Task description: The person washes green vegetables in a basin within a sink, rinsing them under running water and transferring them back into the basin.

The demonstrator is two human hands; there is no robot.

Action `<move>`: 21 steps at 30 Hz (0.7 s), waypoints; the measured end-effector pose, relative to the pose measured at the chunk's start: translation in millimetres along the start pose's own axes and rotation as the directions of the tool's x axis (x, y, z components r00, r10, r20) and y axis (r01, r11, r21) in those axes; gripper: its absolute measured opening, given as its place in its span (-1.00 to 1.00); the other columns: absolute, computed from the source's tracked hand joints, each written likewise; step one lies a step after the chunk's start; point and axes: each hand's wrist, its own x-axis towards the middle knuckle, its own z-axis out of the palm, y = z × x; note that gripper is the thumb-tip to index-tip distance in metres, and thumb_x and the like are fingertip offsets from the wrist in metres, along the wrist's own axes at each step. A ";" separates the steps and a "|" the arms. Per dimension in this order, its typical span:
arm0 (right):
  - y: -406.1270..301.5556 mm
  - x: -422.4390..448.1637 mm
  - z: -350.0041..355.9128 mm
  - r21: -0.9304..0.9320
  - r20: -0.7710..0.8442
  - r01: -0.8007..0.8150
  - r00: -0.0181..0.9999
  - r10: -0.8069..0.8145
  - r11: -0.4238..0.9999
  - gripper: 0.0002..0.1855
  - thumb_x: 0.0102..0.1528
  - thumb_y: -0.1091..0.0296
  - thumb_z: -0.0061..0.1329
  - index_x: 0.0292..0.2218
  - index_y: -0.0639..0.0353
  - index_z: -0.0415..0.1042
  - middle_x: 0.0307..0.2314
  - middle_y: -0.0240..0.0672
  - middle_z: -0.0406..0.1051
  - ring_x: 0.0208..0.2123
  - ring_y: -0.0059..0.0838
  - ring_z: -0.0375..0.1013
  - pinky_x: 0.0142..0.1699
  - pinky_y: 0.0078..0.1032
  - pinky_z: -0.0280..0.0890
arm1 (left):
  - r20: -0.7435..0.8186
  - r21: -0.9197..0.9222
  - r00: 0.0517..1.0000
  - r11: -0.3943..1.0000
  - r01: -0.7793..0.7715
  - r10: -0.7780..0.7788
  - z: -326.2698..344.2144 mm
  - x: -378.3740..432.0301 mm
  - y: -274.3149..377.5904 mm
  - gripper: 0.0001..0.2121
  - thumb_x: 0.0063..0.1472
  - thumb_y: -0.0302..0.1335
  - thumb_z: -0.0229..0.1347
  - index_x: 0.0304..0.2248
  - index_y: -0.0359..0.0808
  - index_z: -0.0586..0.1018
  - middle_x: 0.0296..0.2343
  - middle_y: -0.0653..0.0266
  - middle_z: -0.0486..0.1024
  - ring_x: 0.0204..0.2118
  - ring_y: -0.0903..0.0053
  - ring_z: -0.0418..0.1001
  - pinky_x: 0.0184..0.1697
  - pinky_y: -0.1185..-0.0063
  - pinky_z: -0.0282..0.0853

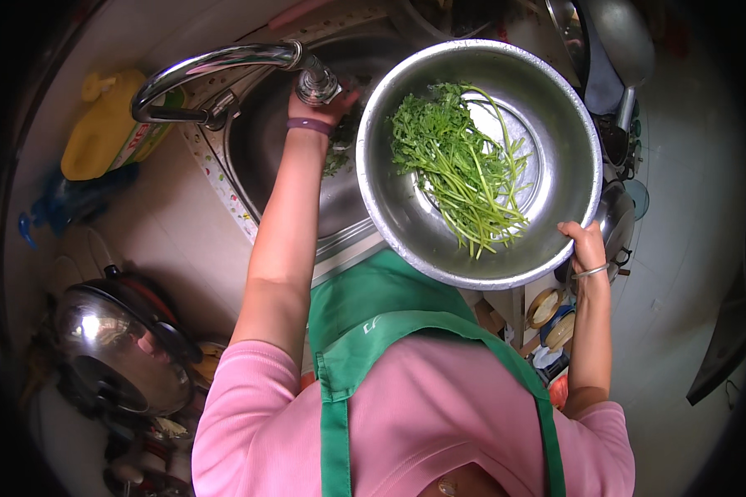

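My right hand (584, 245) grips the rim of a large stainless steel basin (566, 155) at its lower right, thumb over the edge. The basin is raised and tilted toward the view, over the right part of the sink and its front edge. Leafy greens with thin stems (466, 174) lie in the basin. My left hand (326, 105) reaches into the steel sink (261, 143), beneath the head of the chrome faucet (217, 59). The faucet head covers much of that hand, so what its fingers do is hidden. Some green leaves (336, 160) lie in the sink beside my left wrist.
A yellow plastic jug (102, 136) stands left of the faucet, near a blue plastic bag (78, 196). At the lower left is a pan with a shiny domed lid (124, 341). A metal ladle or wok (618, 43) and other cookware are at the upper right.
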 end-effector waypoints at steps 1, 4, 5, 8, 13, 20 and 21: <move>11.4 -1.4 -2.1 0.017 -0.032 -0.029 0.999 0.030 0.999 -0.84 -0.18 0.60 -0.10 -0.44 0.42 0.38 -0.57 -0.29 0.38 -0.55 -0.51 0.36 -0.39 -0.60 0.25 | -0.110 -0.432 0.935 0.864 0.260 -0.337 36.4 -4.1 23.4 -0.65 0.15 -0.09 -0.19 -0.24 -0.13 0.41 -0.32 0.21 0.41 -0.21 0.16 0.32 -0.04 0.03 0.10; 20.3 -0.7 -3.6 0.042 -0.032 -0.046 0.998 0.048 0.998 -0.83 -0.18 0.59 -0.09 -0.43 0.44 0.38 -0.56 -0.27 0.39 -0.55 -0.50 0.37 -0.39 -0.60 0.26 | -0.246 -0.810 0.741 0.553 0.197 -0.624 69.3 -28.1 69.9 -0.65 0.18 -0.12 -0.23 -0.22 -0.14 0.42 -0.30 0.15 0.41 -0.18 0.10 0.30 0.00 -0.01 0.04; 20.8 -0.2 -1.8 0.048 -0.024 -0.044 0.999 0.045 0.998 -0.82 -0.18 0.59 -0.09 -0.43 0.44 0.38 -0.56 -0.27 0.39 -0.55 -0.50 0.37 -0.39 -0.59 0.26 | -0.253 -0.809 0.733 0.554 0.197 -0.631 68.6 -35.0 74.9 -0.65 0.19 -0.13 -0.25 -0.22 -0.14 0.42 -0.30 0.14 0.41 -0.17 0.09 0.29 0.00 -0.02 0.04; 21.5 1.7 -0.4 0.041 -0.033 -0.024 0.999 0.025 0.999 -0.84 -0.17 0.58 -0.09 -0.45 0.44 0.38 -0.58 -0.29 0.38 -0.56 -0.52 0.36 -0.41 -0.61 0.25 | -0.350 -0.761 0.753 0.638 0.117 -0.557 73.7 -44.4 90.0 -0.63 0.24 -0.17 -0.33 -0.15 -0.18 0.39 -0.27 0.15 0.43 -0.17 0.19 0.34 -0.04 0.01 0.13; 19.5 -2.9 6.8 0.067 -0.049 -0.020 0.999 0.023 0.998 -0.88 -0.18 0.60 -0.08 -0.49 0.43 0.38 -0.61 -0.33 0.37 -0.58 -0.57 0.33 -0.41 -0.63 0.22 | -0.408 -0.813 0.800 0.573 -0.101 -0.439 69.1 -30.3 97.5 -0.70 0.22 -0.28 -0.28 -0.36 -0.23 0.46 -0.42 0.18 0.47 -0.30 0.25 0.41 -0.10 0.21 0.25; 21.3 -0.4 8.4 0.079 -0.038 -0.006 0.999 0.009 0.997 -0.89 -0.18 0.61 -0.08 -0.50 0.42 0.38 -0.61 -0.34 0.37 -0.59 -0.59 0.33 -0.43 -0.63 0.21 | -0.432 -0.605 0.852 0.796 -0.030 -0.296 46.1 12.9 74.4 -0.75 0.18 -0.19 -0.17 -0.48 -0.13 0.42 -0.62 0.33 0.40 -0.56 0.44 0.38 -0.50 0.46 0.33; 21.2 -0.4 9.1 0.078 -0.039 -0.006 0.999 0.009 0.997 -0.89 -0.18 0.61 -0.08 -0.49 0.42 0.39 -0.61 -0.34 0.38 -0.58 -0.59 0.33 -0.43 -0.63 0.22 | -0.429 -0.581 0.858 0.813 -0.025 -0.280 44.5 16.3 71.7 -0.76 0.17 -0.18 -0.14 -0.50 -0.11 0.42 -0.63 0.35 0.39 -0.60 0.45 0.37 -0.53 0.47 0.32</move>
